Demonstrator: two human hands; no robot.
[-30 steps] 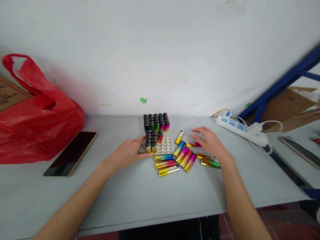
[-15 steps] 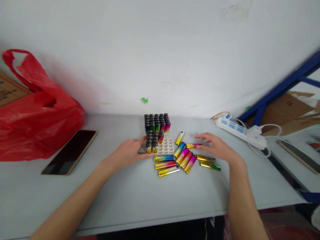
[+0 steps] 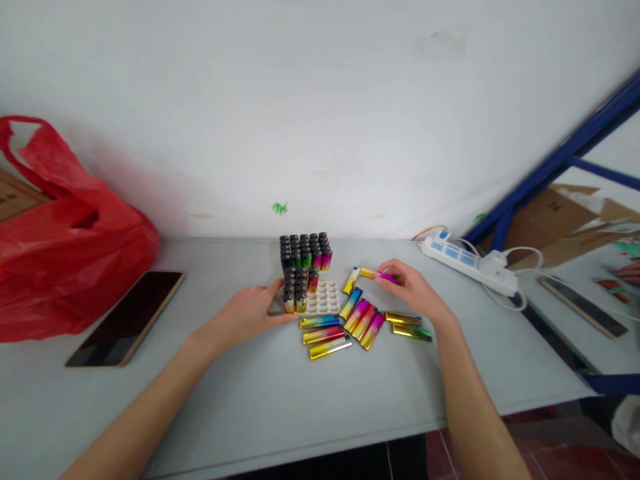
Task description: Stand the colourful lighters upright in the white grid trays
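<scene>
A white tray with round-cornered slots has several black-topped lighters standing in its left part. My left hand is at the tray's left side, thumb and fingers around its corner. My right hand pinches a yellow and magenta lighter by its magenta end, right of the tray. A full block of upright lighters stands behind the tray. Several loose lighters in yellow, pink, red and blue lie in front and to the right.
On the left are a red plastic bag and a phone on the grey table. A white power strip with cables lies at the right, near a blue metal frame and cardboard.
My right hand has closed on the yellow and magenta lighter and lifted it off the table. My left hand stays at the tray. The camera view has shifted slightly.
</scene>
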